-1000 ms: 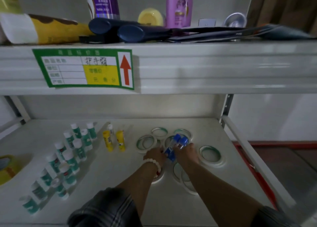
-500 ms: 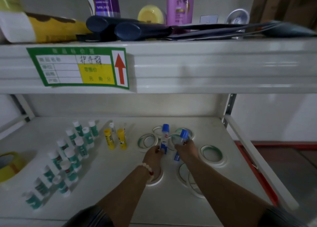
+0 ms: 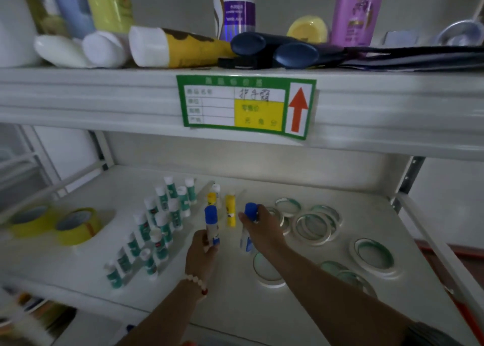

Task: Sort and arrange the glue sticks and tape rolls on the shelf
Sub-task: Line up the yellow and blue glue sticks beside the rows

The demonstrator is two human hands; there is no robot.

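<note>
Two blue-capped glue sticks upright above the white shelf (image 3: pixel 235 309), one per hand. Left hand (image 3: pixel 200 254), bead bracelet (image 3: pixel 196 283) at the wrist, closed around the lower body of the left glue stick (image 3: pixel 211 224), cap up, just in front of the two yellow glue sticks (image 3: pixel 230 212). Right hand (image 3: pixel 262 228) pinching the other glue stick (image 3: pixel 247 230) near its cap, just right of those yellow sticks; whether its base touches the shelf cannot be told. Left of the yellow pair, green-and-white glue sticks (image 3: pixel 159 228) standing in two rough rows toward the front edge. Right of the yellow pair, thin white tape rolls (image 3: pixel 314 225) lying flat, some overlapping, more (image 3: pixel 373 256) farther right and nearer the front. Far left of the yellow pair, two wide yellow tape rolls (image 3: pixel 76 225) side by side. Above, on the upper shelf edge, a green price label (image 3: pixel 246 104) with a red arrow; bottles and tubes (image 3: pixel 178 47) lying and standing on top.
</note>
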